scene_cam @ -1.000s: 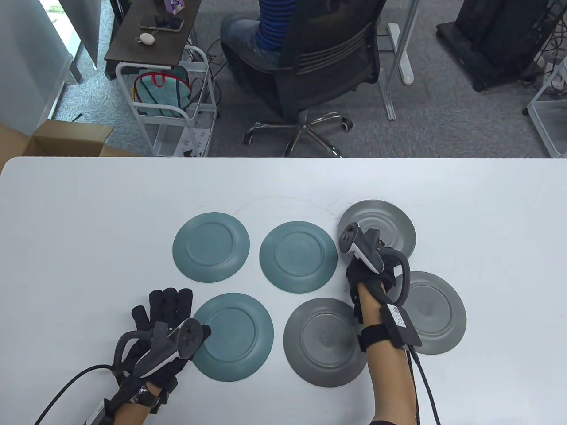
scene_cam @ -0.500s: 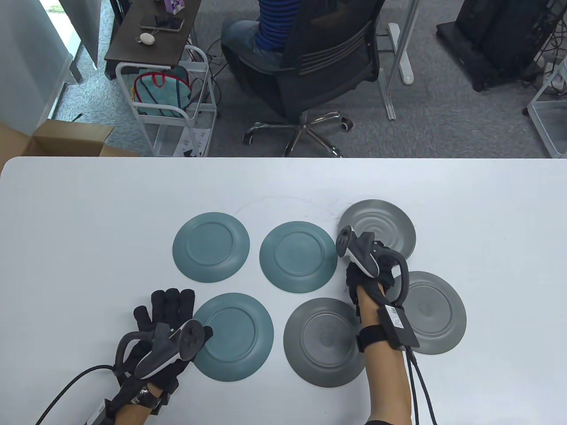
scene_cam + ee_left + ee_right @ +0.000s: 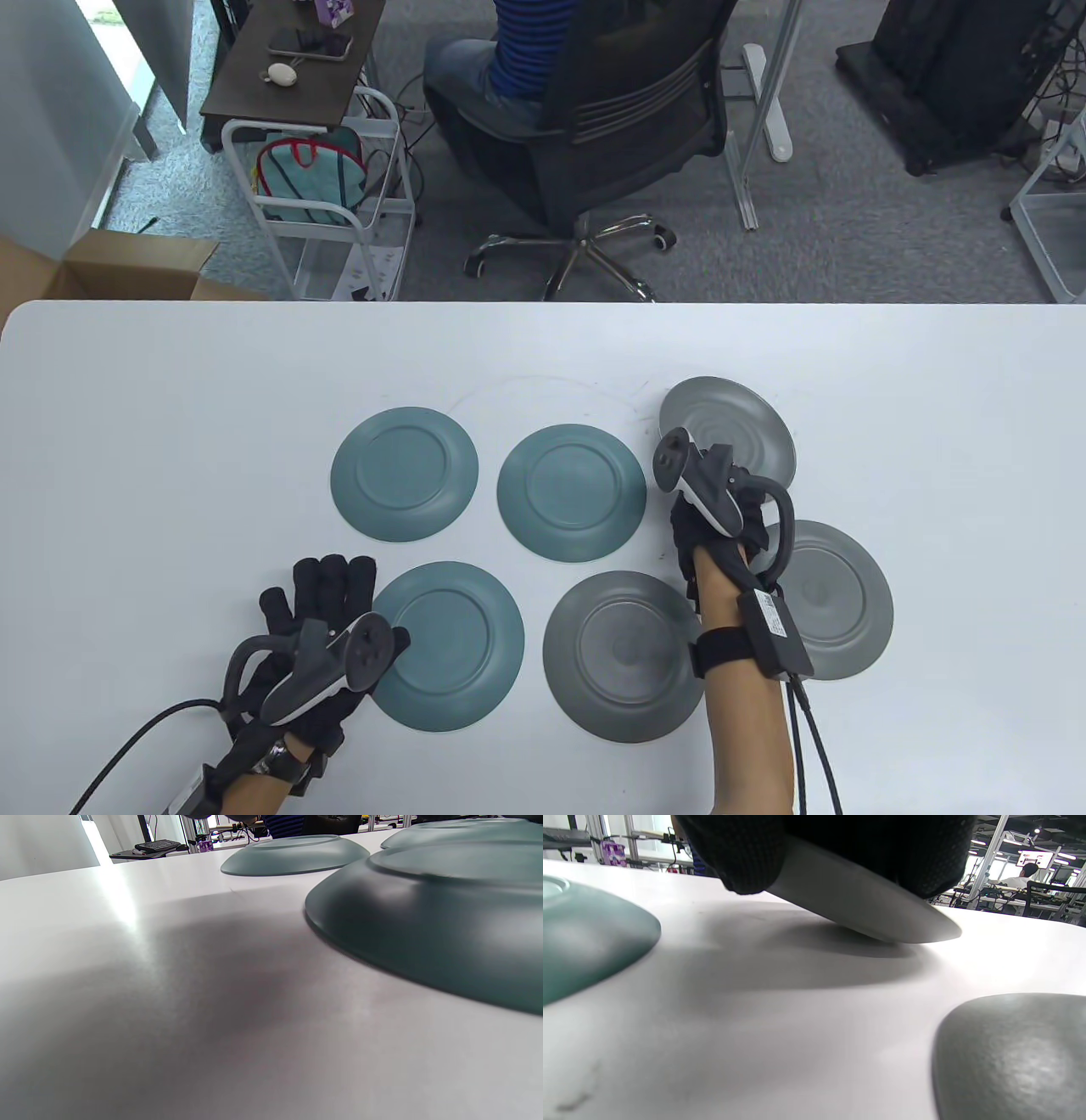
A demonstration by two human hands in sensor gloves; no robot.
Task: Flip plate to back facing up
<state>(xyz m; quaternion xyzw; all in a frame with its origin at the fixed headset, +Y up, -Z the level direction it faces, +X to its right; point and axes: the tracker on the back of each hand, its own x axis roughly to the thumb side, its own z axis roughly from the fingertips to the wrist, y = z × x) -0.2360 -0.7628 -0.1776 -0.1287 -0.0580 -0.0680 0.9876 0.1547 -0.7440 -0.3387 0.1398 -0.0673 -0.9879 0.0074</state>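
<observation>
We see a white table [image 3: 212, 399] w/ six plates on it. Beyond its far edge: grey carpet, a person in a striped top on a black office chair [image 3: 611, 127], a white wire cart [image 3: 339, 204] w/ a bag, a small dark desk [image 3: 288, 68], and a cardboard box [image 3: 127, 267] at far left.

The far-right grey plate [image 3: 734, 424] shows its ringed front and is tilted; the right hand [image 3: 713, 526] grips its near edge. The right wrist view shows what the table view doesn't: the near rim is lifted, gloved fingers [image 3: 746, 853] wrap over it, and the far rim touches the table.

The left hand [image 3: 314, 620] lies flat, fingers spread, just left of the near-left teal plate [image 3: 445, 645]; whether the thumb touches it, we can't tell. The left wrist view shows no fingers, only that plate's domed back at low angle.
</observation>
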